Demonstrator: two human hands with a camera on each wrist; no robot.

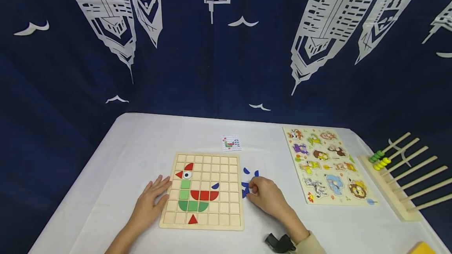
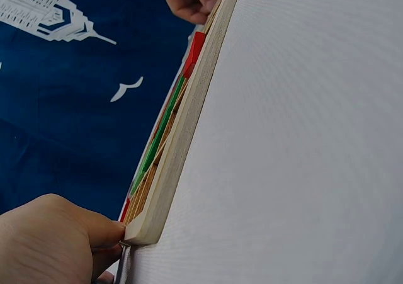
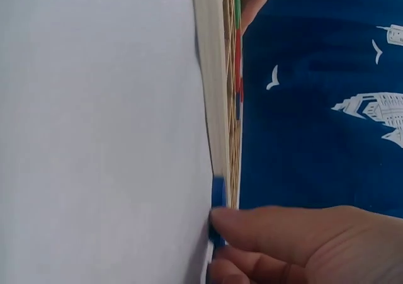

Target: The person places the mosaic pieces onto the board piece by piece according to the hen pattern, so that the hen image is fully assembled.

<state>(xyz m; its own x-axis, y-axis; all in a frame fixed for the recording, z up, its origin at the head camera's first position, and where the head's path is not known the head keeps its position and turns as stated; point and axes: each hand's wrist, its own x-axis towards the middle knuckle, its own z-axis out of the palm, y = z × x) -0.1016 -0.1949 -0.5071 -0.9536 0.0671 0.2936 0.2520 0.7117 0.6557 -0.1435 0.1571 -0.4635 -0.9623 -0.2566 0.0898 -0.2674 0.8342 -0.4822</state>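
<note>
Step in hand (judged): pick up a blue piece and seat it in the board.

1. Position. The grid board (image 1: 224, 208) lies flat on the tabletop (image 1: 106, 183) between the hands. The loose blue pieces (image 1: 246, 171) lie just beside its right edge.
2. Steady. The left hand (image 1: 150, 199) lies relaxed, fingers extended, fingertips and thumb at the board's left edge. Keep contact light; a push could shift the board.
3. Pick. The right hand (image 1: 268, 198) is curled down over the blue pieces, thumb touching blue (blur and overlap leave it impossible to tell whether a piece is actually pinched). Take one piece by opposite edges; a wide grasp may drag its neighbours.
4. Place. Match orientation to the picture card (image 1: 231, 143) beyond the board, lower the piece into one cell, then press flat.

Count:

- Grid board: one. Picture card: one.
- Red pieces (image 1: 204, 195): six, including three side by side and one triangle by the near edge.
- Green pieces (image 1: 192, 206): five, two light and three dark.
- Eye piece (image 1: 187, 175): one.
- Blue pieces: one on the board; at least four loose, exact number hidden.
- Animal puzzle (image 1: 326, 202): one.
- Bead rack (image 1: 386, 189): one, with seven rods.
</note>
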